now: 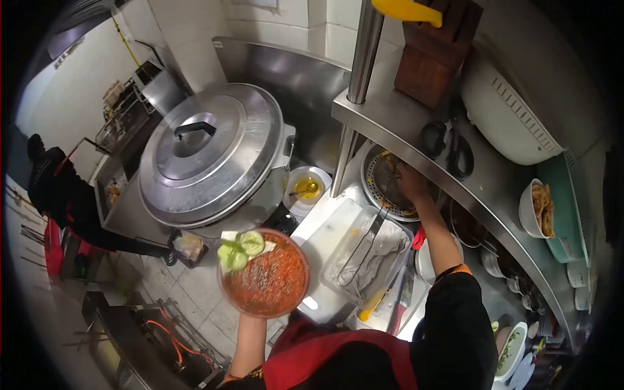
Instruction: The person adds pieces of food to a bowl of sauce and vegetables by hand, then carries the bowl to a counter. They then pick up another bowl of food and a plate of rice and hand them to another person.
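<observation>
A round brown bowl (pixel 300 292) of red saucy food, topped at one side with cucumber slices (pixel 251 242) and green leaf, rests on my left hand (pixel 253 317). That hand supports it from below, and most of its fingers are hidden under the bowl. Beneath the shelf, my right hand (pixel 411 182) reaches into a perforated steel strainer (pixel 370 185). Its fingers are curled by a dark metal piece there; what they grip is hard to make out. Close by, tongs (pixel 364 250) lie across a clear plastic tub (pixel 335 276) with a white cloth (pixel 380 253) inside.
A large lidded steel pot (pixel 214 149) stands at left, beside a plate with a small bowl of yellow liquid (pixel 305 188). The steel shelf (pixel 416 146) overhangs my right arm, carrying scissors (pixel 448 148) and a knife block (pixel 432 58). Another person (pixel 65 195) is at far left.
</observation>
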{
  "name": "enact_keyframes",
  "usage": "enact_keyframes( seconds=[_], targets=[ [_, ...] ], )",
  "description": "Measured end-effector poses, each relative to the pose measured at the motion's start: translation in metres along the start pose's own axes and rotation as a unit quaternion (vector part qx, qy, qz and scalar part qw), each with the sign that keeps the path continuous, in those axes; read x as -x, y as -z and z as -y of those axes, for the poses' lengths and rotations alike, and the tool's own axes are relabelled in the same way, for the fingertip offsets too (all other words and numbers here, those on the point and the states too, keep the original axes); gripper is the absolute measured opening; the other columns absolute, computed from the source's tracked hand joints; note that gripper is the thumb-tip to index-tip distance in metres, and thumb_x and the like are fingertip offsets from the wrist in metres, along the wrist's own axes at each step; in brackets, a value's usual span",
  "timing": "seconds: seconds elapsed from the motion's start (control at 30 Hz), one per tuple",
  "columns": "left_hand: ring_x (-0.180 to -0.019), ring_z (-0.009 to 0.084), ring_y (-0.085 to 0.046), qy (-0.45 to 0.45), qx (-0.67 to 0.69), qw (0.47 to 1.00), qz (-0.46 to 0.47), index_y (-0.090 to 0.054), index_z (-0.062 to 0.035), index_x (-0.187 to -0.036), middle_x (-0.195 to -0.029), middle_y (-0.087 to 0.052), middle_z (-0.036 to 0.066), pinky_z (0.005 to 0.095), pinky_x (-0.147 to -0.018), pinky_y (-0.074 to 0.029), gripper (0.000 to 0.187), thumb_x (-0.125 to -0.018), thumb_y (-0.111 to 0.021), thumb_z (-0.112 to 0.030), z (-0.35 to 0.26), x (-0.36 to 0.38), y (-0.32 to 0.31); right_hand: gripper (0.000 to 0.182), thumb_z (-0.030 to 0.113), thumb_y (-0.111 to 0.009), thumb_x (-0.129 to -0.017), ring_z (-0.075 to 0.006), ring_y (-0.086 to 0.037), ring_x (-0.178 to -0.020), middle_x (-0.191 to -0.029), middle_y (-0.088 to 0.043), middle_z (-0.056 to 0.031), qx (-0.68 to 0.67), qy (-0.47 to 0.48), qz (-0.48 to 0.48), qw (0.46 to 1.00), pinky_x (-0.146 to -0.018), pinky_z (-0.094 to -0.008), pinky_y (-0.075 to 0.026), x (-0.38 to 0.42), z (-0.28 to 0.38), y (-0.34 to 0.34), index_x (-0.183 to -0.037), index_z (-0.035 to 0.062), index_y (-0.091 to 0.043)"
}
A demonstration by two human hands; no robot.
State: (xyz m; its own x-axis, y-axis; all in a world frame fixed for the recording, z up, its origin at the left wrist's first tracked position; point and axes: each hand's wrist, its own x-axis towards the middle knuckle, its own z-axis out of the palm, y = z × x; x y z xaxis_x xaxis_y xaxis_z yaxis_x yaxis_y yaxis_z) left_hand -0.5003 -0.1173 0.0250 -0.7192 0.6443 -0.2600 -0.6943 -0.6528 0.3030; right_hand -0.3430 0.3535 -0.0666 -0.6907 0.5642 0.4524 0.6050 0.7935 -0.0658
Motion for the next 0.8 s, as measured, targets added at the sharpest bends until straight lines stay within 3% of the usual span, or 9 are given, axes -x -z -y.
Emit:
enact_keyframes(
  seconds=[0.17,0.2,0.27,0.37,0.47,0.53,0.63,0.67,0.8],
  targets=[
    [-0.117,0.0299,-0.045,0.120,0.019,0.992,0.033,-0.039,-0.0106,-0.131,-0.131,-0.044,0.011,0.0484,-0.096,-0.040,0.059,-0.088,-0.038,-0.051,0.023,-0.054,-0.031,0.025,0.008,-0.066,-0.071,-0.0221,-0.058,-0.078,-0.083,-0.057,-0.0083,-0.248,-0.140,0.085,0.955,-0.071,-0.0318,-0.047,0.026,-0.028,0.001,-0.092,0.0058,-0.052],
    [-0.117,0.0298,-0.045,0.144,0.025,0.988,0.041,-0.039,-0.0105,-0.131,-0.131,-0.044,0.011,0.0483,-0.096,-0.040,0.059,-0.088,-0.039,-0.050,0.027,-0.062,-0.039,0.027,0.008,-0.066,-0.072,-0.0199,-0.058,-0.078,-0.083,-0.057,-0.0070,-0.320,-0.188,0.095,0.924,-0.069,-0.0298,-0.047,0.029,-0.030,0.008,-0.094,0.0061,-0.051],
    [-0.117,0.0296,-0.045,0.190,0.044,0.979,0.059,-0.039,-0.0105,-0.131,-0.131,-0.044,0.011,0.0481,-0.096,-0.040,0.059,-0.087,-0.039,-0.050,0.037,-0.075,-0.052,0.028,0.008,-0.066,-0.073,-0.0160,-0.057,-0.079,-0.086,-0.057,-0.0047,-0.531,-0.310,0.160,0.773,-0.068,-0.0263,-0.047,0.023,-0.001,0.060,-0.097,0.0066,-0.051],
    [-0.114,0.0289,-0.048,0.227,0.064,0.970,0.052,-0.047,-0.0116,-0.125,-0.126,-0.049,0.010,0.0485,-0.094,-0.041,0.054,-0.087,-0.042,-0.049,0.051,-0.089,-0.057,0.028,0.006,-0.065,-0.075,-0.0131,-0.057,-0.077,-0.089,-0.056,-0.0040,-0.676,-0.323,0.136,0.648,-0.065,-0.0234,-0.047,0.025,0.018,0.092,-0.099,0.0065,-0.050],
    [-0.111,0.0279,-0.050,0.238,0.089,0.960,0.114,-0.051,-0.0129,-0.121,-0.123,-0.052,0.009,0.0473,-0.093,-0.041,0.049,-0.087,-0.043,-0.047,0.056,-0.089,-0.073,0.028,0.004,-0.063,-0.075,-0.0118,-0.056,-0.076,-0.090,-0.056,-0.0041,-0.716,-0.279,0.187,0.612,-0.065,-0.0242,-0.049,0.017,0.071,0.139,-0.100,0.0050,-0.050],
    [-0.111,0.0267,-0.050,0.173,0.103,0.949,0.245,-0.049,-0.0134,-0.123,-0.124,-0.051,0.009,0.0458,-0.095,-0.040,0.049,-0.088,-0.041,-0.046,0.055,-0.079,-0.085,0.028,-0.001,-0.059,-0.077,-0.0115,-0.058,-0.072,-0.090,-0.059,-0.0053,-0.711,-0.216,0.232,0.628,-0.063,-0.0235,-0.047,0.003,0.131,0.186,-0.104,0.0024,-0.051],
    [-0.113,0.0261,-0.049,0.128,0.013,0.963,0.235,-0.045,-0.0133,-0.126,-0.125,-0.050,0.009,0.0446,-0.096,-0.040,0.048,-0.090,-0.038,-0.044,0.058,-0.075,-0.084,0.031,-0.005,-0.061,-0.074,-0.0105,-0.059,-0.075,-0.089,-0.061,-0.0049,-0.597,-0.149,0.344,0.709,-0.067,-0.0240,-0.048,-0.005,0.191,0.216,-0.104,0.0036,-0.053],
    [-0.113,0.0258,-0.049,0.113,-0.015,0.965,0.234,-0.043,-0.0133,-0.128,-0.126,-0.049,0.010,0.0442,-0.097,-0.040,0.048,-0.091,-0.036,-0.043,0.059,-0.075,-0.085,0.033,-0.005,-0.062,-0.072,-0.0102,-0.059,-0.074,-0.091,-0.062,-0.0048,-0.497,-0.055,0.336,0.798,-0.067,-0.0250,-0.048,-0.012,0.212,0.230,-0.104,0.0024,-0.057],
    [-0.115,0.0255,-0.048,0.117,-0.039,0.973,0.197,-0.040,-0.0127,-0.130,-0.128,-0.047,0.010,0.0434,-0.098,-0.039,0.047,-0.093,-0.034,-0.041,0.058,-0.082,-0.078,0.036,-0.003,-0.061,-0.073,-0.0131,-0.060,-0.076,-0.096,-0.061,-0.0085,-0.451,-0.024,0.219,0.865,-0.069,-0.0252,-0.048,-0.009,0.228,0.228,-0.108,0.0032,-0.060]
  ],
)
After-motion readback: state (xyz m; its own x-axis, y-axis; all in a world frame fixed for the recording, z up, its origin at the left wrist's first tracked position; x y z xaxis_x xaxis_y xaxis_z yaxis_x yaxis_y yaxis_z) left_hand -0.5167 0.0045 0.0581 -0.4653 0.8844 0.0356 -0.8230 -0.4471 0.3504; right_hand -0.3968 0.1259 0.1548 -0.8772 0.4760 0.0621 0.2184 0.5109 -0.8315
